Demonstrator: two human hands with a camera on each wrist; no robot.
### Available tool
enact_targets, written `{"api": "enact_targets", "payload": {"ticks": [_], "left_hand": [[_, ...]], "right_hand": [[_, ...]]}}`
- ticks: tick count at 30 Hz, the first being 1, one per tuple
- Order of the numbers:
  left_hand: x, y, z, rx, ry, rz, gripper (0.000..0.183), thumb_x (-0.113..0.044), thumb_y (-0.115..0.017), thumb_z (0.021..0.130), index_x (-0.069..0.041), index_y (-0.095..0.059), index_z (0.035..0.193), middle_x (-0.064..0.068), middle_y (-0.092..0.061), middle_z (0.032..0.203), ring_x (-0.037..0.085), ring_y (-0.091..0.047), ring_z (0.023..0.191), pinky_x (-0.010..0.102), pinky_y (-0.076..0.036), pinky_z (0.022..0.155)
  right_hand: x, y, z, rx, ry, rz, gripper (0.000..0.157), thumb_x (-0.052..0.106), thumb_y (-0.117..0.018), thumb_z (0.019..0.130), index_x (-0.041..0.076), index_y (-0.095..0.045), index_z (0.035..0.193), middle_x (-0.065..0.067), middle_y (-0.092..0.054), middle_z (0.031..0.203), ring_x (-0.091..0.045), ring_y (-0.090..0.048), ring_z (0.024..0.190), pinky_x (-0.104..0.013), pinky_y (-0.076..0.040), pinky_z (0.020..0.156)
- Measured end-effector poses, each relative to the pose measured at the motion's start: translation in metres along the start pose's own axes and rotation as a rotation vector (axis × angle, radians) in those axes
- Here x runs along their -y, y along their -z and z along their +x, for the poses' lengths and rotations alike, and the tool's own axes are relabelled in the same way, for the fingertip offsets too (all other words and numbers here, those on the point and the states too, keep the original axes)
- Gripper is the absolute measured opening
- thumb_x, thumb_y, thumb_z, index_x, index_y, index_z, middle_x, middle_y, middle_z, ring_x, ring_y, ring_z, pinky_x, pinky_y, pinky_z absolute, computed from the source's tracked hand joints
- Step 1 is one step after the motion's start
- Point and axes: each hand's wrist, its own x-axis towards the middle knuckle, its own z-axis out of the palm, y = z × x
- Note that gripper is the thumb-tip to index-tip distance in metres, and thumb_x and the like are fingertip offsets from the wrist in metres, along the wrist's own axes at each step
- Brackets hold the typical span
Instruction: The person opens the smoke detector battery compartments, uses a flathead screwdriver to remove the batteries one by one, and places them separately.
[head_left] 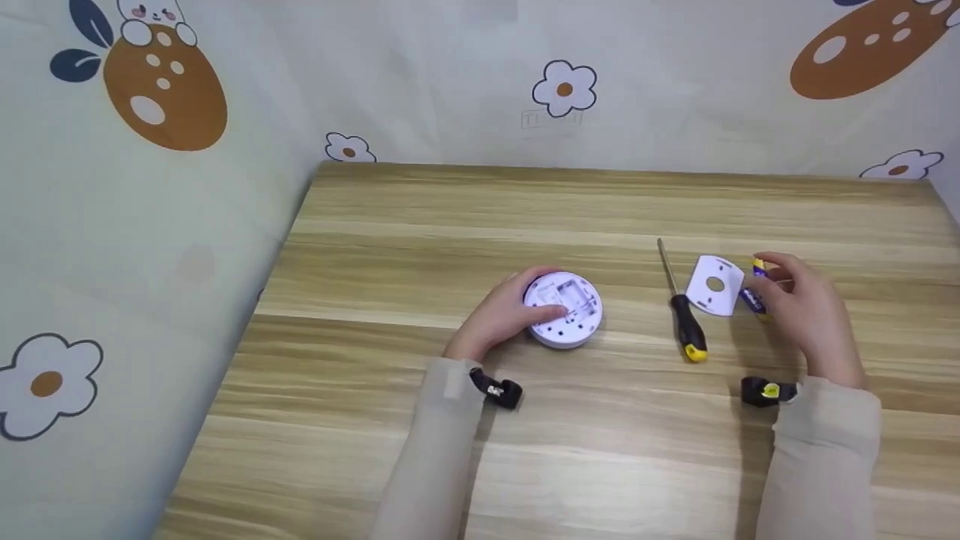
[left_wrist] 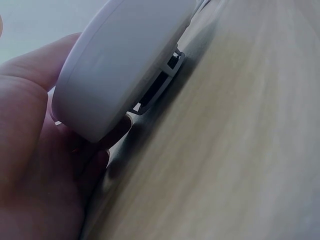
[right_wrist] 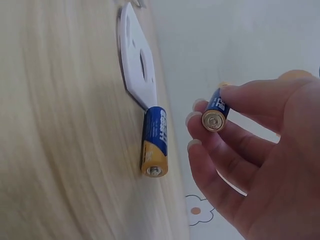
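Observation:
In the head view my left hand point(head_left: 501, 313) grips a round white smoke detector point(head_left: 581, 319) by its left side, thumb across the face with the battery compartment turned up. The left wrist view shows the detector point(left_wrist: 117, 60) tilted, its dark slotted underside close over the table. My right hand point(head_left: 810, 311) pinches an AA battery point(right_wrist: 217, 107) between thumb and fingers, raised above the table. Below it, a second blue and yellow battery point(right_wrist: 155, 137) lies on the wood, its end at the edge of a white mounting plate point(right_wrist: 134, 75).
Left of the mounting plate lies a screwdriver point(head_left: 686, 326) with a black and yellow handle, its shaft pointing to the back. The wooden table point(head_left: 390, 247) meets a patterned wall covering point(head_left: 450, 97) at the back and left. Each wrist wears a small black camera.

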Motion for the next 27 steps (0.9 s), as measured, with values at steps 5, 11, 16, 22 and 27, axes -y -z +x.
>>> {"api": "enact_targets", "payload": {"ticks": [5,11,16,22,27], "left_hand": [[-0.001,-0.002,0.001,0.01,0.005,-0.01,0.073,-0.03,-0.087,0.095,-0.017,-0.058,0.161,0.009,-0.056,0.163,0.029,-0.048,0.151,0.047,-0.034,0.127],[-0.001,-0.001,0.001,0.011,-0.003,-0.005,0.072,-0.028,-0.087,0.096,-0.015,-0.058,0.16,0.01,-0.058,0.161,0.029,-0.051,0.149,0.046,-0.036,0.126],[0.001,0.0,0.002,0.003,-0.005,0.002,0.071,-0.03,-0.087,0.095,-0.016,-0.059,0.16,0.01,-0.058,0.161,0.029,-0.05,0.148,0.045,-0.036,0.125],[0.002,-0.001,0.002,-0.003,-0.001,0.016,0.071,-0.032,-0.087,0.095,-0.018,-0.06,0.159,0.009,-0.058,0.161,0.029,-0.049,0.148,0.047,-0.035,0.125],[0.001,0.0,0.001,-0.004,-0.002,0.009,0.071,-0.031,-0.087,0.095,-0.018,-0.06,0.159,0.01,-0.058,0.161,0.03,-0.049,0.148,0.048,-0.036,0.125]], "right_hand": [[-0.005,0.002,-0.002,0.009,-0.024,-0.021,0.055,0.023,-0.05,0.118,-0.009,-0.043,0.162,-0.042,-0.053,0.148,-0.058,-0.053,0.133,-0.053,-0.048,0.094],[-0.008,0.001,-0.002,0.007,-0.036,-0.019,0.054,0.021,-0.047,0.118,-0.009,-0.041,0.163,-0.043,-0.052,0.148,-0.059,-0.052,0.132,-0.059,-0.048,0.096],[-0.012,0.003,-0.003,-0.001,-0.031,-0.022,0.051,0.015,-0.046,0.117,-0.011,-0.042,0.161,-0.046,-0.052,0.147,-0.062,-0.052,0.134,-0.07,-0.045,0.104],[-0.017,0.004,-0.002,0.01,-0.017,-0.039,0.05,0.012,-0.048,0.116,-0.013,-0.044,0.158,-0.047,-0.053,0.143,-0.062,-0.054,0.13,-0.071,-0.045,0.103],[-0.02,0.003,-0.001,0.026,-0.005,-0.063,0.047,0.009,-0.05,0.114,-0.014,-0.047,0.155,-0.046,-0.056,0.138,-0.059,-0.056,0.123,-0.057,-0.048,0.092]]}}
